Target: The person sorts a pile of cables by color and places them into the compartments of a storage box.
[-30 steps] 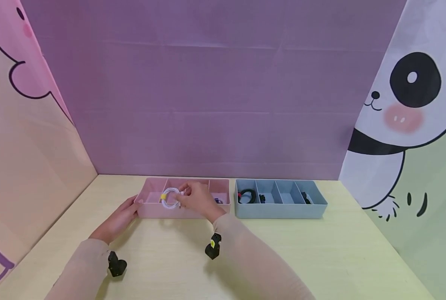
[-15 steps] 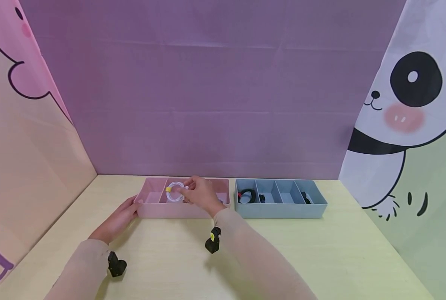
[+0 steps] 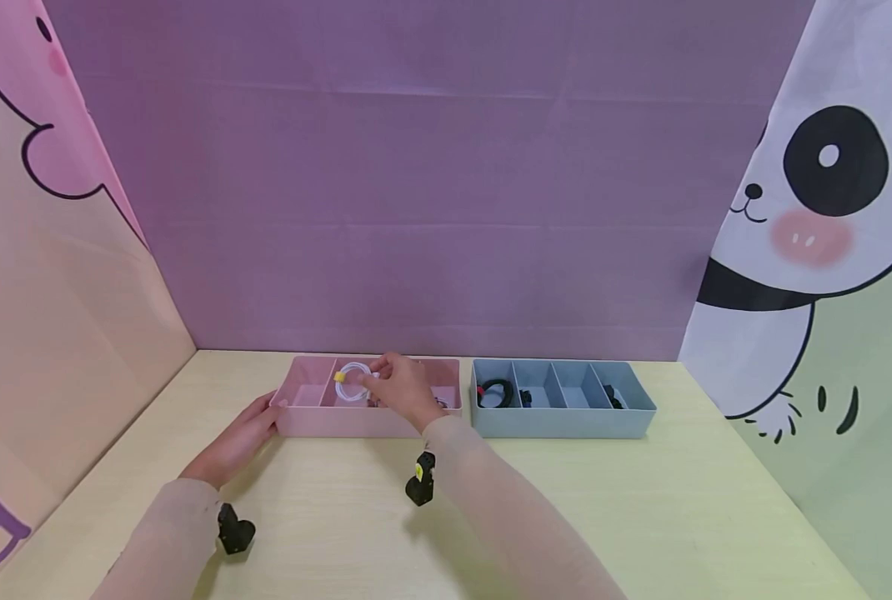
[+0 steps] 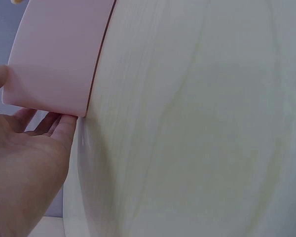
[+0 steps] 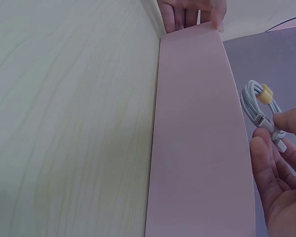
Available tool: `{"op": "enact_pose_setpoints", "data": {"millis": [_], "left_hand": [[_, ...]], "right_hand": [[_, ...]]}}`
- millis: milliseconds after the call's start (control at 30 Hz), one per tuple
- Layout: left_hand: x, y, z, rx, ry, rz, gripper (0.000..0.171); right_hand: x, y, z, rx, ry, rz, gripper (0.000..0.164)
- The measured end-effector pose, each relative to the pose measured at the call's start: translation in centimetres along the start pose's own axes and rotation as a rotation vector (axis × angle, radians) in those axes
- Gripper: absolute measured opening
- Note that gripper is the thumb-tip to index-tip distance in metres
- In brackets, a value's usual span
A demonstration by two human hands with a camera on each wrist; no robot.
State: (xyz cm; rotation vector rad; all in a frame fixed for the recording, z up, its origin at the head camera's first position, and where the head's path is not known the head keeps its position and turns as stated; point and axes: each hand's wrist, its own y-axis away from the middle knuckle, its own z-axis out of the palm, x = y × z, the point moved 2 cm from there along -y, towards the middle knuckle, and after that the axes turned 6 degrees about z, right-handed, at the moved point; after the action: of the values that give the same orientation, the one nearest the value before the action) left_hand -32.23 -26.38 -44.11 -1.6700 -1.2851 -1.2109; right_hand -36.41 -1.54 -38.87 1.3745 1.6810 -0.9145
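A coiled white charging cable with a yellow tie is pinched near its connectors between the thumb and fingers of my right hand. The coil is over the middle compartment of a pink divided box; whether it touches the box floor cannot be told. My left hand grips the box's left end, thumb at the front upper corner and fingers against the end wall. In the left wrist view that hand appears beside the pink wall. My right hand partly hides the right compartment, where a small dark item shows.
A blue divided box stands just right of the pink one. It holds a coiled black cable with a red tie and small black items. A purple backdrop rises behind both boxes on the pale wooden table.
My right hand has carried the white cable coil slightly right and back, from above the pink box's front wall to its middle compartment. The left hand has stayed at the box's left end.
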Motion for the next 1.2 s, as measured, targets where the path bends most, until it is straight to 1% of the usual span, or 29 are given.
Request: {"op": "enact_pose_setpoints", "data": {"millis": [100,267,367,433,567,633,800,933,1200], "left_hand": [[0.07,0.08,0.04,0.001,-0.010,-0.014,0.079],[0.09,0.09,0.01,0.000,-0.010,-0.004,0.078],[0.04,0.01,-0.05,0.001,-0.018,-0.002,0.078],[-0.02,-0.06,-0.09,0.001,-0.021,-0.005,0.079],[-0.08,-0.14,-0.15,-0.002,-0.019,-0.009,0.078],[-0.08,-0.18,-0.17,-0.005,-0.017,-0.008,0.078],[-0.12,-0.21,-0.05,0.002,-0.015,-0.022,0.077],[-0.17,-0.24,-0.03,0.005,-0.013,-0.016,0.077],[-0.33,-0.23,-0.04,0.006,-0.015,-0.026,0.076]], "right_hand": [[0.02,-0.13,0.10,0.011,-0.020,0.005,0.019],[-0.14,-0.25,0.30,0.009,-0.066,0.013,0.017],[-0.17,-0.29,0.46,0.000,-0.071,0.008,0.016],[-0.13,-0.30,0.54,0.001,-0.032,0.002,0.018],[-0.03,-0.26,0.53,0.021,0.105,-0.015,0.025],[0.08,-0.21,0.48,0.027,0.148,-0.018,0.026],[0.34,-0.16,0.38,0.021,0.142,-0.049,0.019],[0.43,-0.08,0.30,0.009,0.145,-0.082,0.016],[0.32,0.38,0.03,-0.028,0.151,-0.093,0.013]]}}
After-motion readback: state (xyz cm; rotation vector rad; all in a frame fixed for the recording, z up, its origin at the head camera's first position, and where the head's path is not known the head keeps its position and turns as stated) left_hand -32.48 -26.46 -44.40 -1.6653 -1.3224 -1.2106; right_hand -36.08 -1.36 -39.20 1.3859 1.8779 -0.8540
